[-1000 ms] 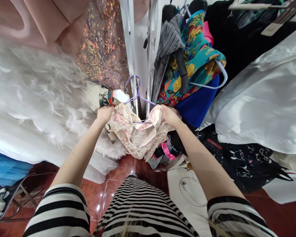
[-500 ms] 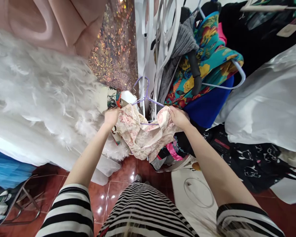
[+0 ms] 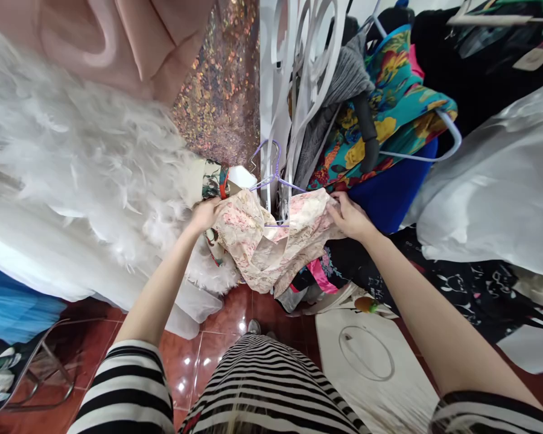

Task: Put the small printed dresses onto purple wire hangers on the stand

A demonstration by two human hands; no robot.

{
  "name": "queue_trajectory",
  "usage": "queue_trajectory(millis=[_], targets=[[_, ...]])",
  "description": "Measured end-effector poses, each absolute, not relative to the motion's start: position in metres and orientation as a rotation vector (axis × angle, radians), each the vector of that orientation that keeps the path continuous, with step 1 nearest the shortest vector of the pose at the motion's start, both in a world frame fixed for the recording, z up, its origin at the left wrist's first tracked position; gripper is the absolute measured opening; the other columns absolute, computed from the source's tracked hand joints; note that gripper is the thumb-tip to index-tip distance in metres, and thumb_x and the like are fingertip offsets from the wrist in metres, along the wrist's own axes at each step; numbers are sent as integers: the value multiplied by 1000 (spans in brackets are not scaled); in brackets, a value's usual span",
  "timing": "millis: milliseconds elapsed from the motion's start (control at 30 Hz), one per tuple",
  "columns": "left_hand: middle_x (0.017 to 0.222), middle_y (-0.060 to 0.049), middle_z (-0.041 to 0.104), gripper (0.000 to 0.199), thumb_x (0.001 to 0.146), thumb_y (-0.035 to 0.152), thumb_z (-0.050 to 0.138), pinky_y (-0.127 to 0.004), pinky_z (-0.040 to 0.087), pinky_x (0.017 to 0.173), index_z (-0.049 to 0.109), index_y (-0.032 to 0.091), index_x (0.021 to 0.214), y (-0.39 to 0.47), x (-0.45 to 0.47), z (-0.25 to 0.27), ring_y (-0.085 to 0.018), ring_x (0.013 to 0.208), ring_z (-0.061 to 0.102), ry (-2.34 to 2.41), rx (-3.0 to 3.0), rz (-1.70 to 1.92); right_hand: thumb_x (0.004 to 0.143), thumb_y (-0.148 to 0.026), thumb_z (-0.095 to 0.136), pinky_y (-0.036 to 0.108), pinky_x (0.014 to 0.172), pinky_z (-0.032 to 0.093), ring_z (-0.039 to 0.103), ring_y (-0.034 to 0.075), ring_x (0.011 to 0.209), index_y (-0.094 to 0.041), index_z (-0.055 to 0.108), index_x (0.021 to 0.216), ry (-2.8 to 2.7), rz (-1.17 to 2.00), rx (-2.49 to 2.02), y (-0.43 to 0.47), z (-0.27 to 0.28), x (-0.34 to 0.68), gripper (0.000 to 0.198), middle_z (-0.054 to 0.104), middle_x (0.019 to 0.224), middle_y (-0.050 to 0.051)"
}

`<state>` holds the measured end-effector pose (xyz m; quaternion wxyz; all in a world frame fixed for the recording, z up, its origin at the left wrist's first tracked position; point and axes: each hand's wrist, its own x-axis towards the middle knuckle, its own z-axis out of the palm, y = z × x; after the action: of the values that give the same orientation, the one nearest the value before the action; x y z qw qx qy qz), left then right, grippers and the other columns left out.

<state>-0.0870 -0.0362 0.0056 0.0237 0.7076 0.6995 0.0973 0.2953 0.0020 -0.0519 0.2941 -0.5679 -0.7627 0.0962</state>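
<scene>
A pale pink floral garment (image 3: 248,241) hangs spread out on a purple hanger (image 3: 277,176) in front of me. Its neckline droops open in the middle, with the hanger's lower bar showing inside. My left hand (image 3: 206,215) is closed on the garment's left shoulder edge. At the right side, my right hand (image 3: 350,217) pinches the garment's edge between thumb and fingers. Above the left shoulder is a white blank piece (image 3: 241,176) beside a patterned cuff with an orange band (image 3: 224,182).
White feathered fabric (image 3: 95,150) fills the left, below a dusty pink garment (image 3: 117,42). White curled metalwork (image 3: 294,78) rises behind the hanger. A teal floral garment (image 3: 389,114) hangs at the right. A white board (image 3: 366,355) lies on the red tiled floor (image 3: 221,352).
My right hand has moved outward to the right, stretching that side of the garment off the hanger's arm. My left hand stays nearly in place. The view has shifted slightly.
</scene>
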Motion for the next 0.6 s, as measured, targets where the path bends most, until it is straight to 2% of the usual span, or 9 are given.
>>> queue_trajectory(millis=[167, 300, 400, 600], targets=[[106, -7, 78, 34, 97, 37, 41, -27, 51, 87, 70, 21, 104, -43, -103, -3, -22, 97, 70, 2015, 2104, 622, 88, -33, 45, 50, 99, 52, 68, 35, 107, -24, 63, 124, -2116, 221, -1543, -4, -49, 307, 41, 75, 111, 13], [105, -8, 78, 33, 95, 37, 43, -28, 52, 89, 71, 20, 100, -46, -101, -5, -23, 96, 70, 2032, 2047, 703, 89, -31, 43, 52, 102, 50, 67, 34, 110, -24, 64, 127, -2116, 232, -1586, -5, -52, 300, 45, 75, 118, 12], [105, -9, 79, 32, 94, 35, 45, -28, 53, 91, 72, 19, 98, -46, -99, -6, -23, 98, 71, 2033, 2020, 745, 89, -28, 39, 53, 101, 51, 68, 34, 107, -25, 65, 125, -2077, 194, -1597, -7, -55, 293, 45, 75, 119, 12], [113, -9, 79, 35, 88, 37, 53, -30, 55, 95, 75, 17, 108, -39, -103, -16, -24, 104, 72, 1979, 1864, 935, 85, -23, 39, 52, 96, 54, 69, 34, 101, -24, 67, 126, -2030, 144, -1682, -9, -55, 284, 50, 77, 109, 14]])
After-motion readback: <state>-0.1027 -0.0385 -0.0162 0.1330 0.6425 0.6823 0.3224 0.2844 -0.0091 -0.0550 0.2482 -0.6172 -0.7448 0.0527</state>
